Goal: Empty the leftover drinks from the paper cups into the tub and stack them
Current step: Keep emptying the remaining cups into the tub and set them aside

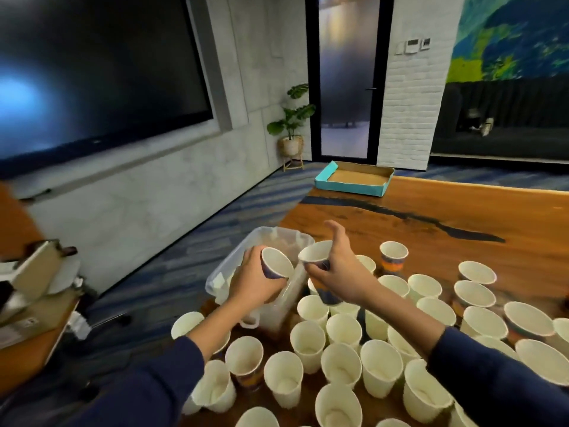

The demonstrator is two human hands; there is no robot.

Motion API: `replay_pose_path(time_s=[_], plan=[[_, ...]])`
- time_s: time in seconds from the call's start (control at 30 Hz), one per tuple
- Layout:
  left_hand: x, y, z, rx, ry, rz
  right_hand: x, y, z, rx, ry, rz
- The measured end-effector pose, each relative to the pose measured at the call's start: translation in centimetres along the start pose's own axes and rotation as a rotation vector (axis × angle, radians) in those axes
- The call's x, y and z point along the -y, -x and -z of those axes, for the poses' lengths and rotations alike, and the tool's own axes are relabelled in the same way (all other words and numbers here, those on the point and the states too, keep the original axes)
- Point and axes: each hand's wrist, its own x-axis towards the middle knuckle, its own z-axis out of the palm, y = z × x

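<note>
Upright paper cups (340, 363) are crowding the wooden table (446, 217) nearest the camera, just beside the clear tub (234, 266). Over the tub, the left hand (252, 282) is gripping 1 tilted cup (276, 262), while the right hand (338, 269) is holding another tilted cup (315, 251), thumb raised.

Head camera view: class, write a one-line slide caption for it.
Each hand, left hand and right hand, holds a tilted paper cup over the clear tub, above a table crowded with cups.
</note>
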Motion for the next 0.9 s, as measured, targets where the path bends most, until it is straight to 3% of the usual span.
replay_pose_path(time_s=[0.33, 0.9], plan=[[4.1, -2.9, 3.6, 0.095, -0.442, -0.002, -0.4, -5.1, -5.1, 0.123, 0.288, 0.0], [6.6, -4.0, 4.0, 0.215, -0.764, -0.132, -0.9, -5.4, -9.0, 0.162, 0.496, 0.043]])
